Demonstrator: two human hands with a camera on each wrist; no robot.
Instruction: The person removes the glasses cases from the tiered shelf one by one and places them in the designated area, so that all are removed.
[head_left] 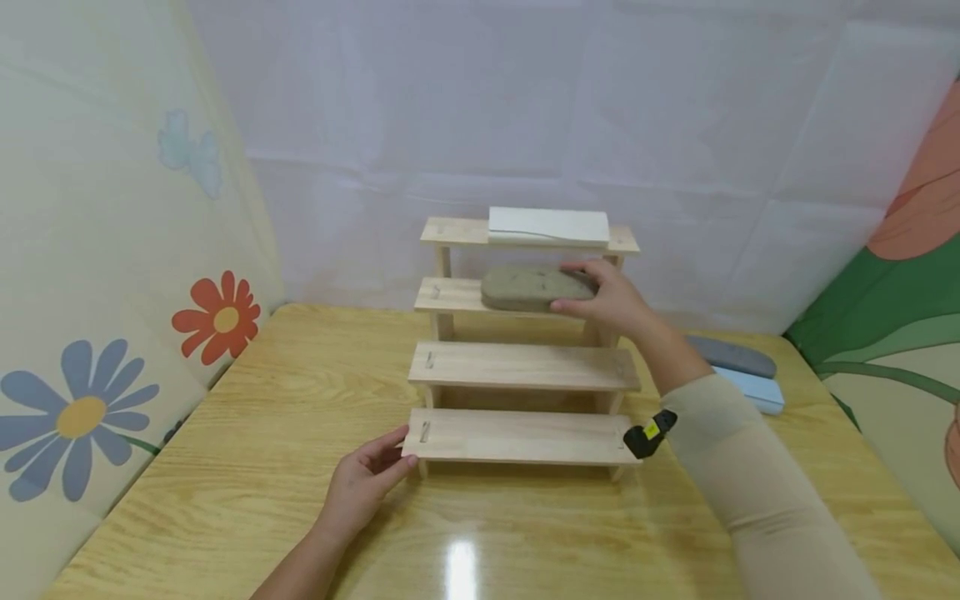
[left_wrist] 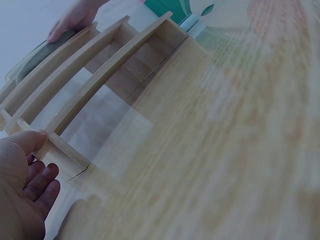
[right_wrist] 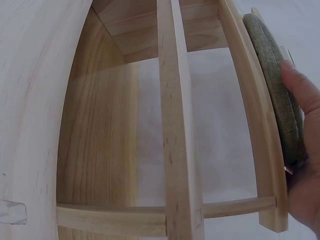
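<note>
Gripping the olive case [head_left: 536, 287] on its narrow step with my right hand [head_left: 611, 298], left hand [head_left: 367, 477] fingers straight against the rack [head_left: 517, 367], I could tip it off.

Perhaps a studio: flower-printed backdrop sheets [head_left: 112, 275]

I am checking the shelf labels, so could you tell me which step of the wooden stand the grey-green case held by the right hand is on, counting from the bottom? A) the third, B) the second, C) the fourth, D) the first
A: the grey-green case lies on the third step of the wooden stand, gripped at its end by the right hand; a white case sits on the top step above it.
</note>
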